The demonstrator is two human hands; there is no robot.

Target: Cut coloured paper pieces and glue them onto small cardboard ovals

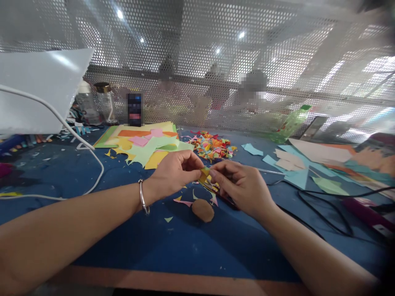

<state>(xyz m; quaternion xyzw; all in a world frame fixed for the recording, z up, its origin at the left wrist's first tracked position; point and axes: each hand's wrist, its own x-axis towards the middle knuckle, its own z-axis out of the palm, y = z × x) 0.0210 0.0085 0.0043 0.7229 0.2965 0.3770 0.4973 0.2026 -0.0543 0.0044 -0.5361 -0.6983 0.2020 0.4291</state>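
My left hand [175,170], with a silver bangle on its wrist, pinches a small folded piece of yellow paper [204,174] between thumb and fingers. My right hand [242,185] pinches the same paper from the other side, fingers curled. Both hands hover just above the blue table cover [197,242]. A small brown oval lump [203,210] lies on the cover right below the hands, among a few paper scraps.
A heap of small coloured paper bits [211,147] lies behind the hands. Coloured paper sheets [145,142] are stacked at back left, pale blue and beige cut-offs [296,164] at right. A white cable [92,160] curves at left, black cables [324,209] at right. A perforated metal screen [216,74] closes the back.
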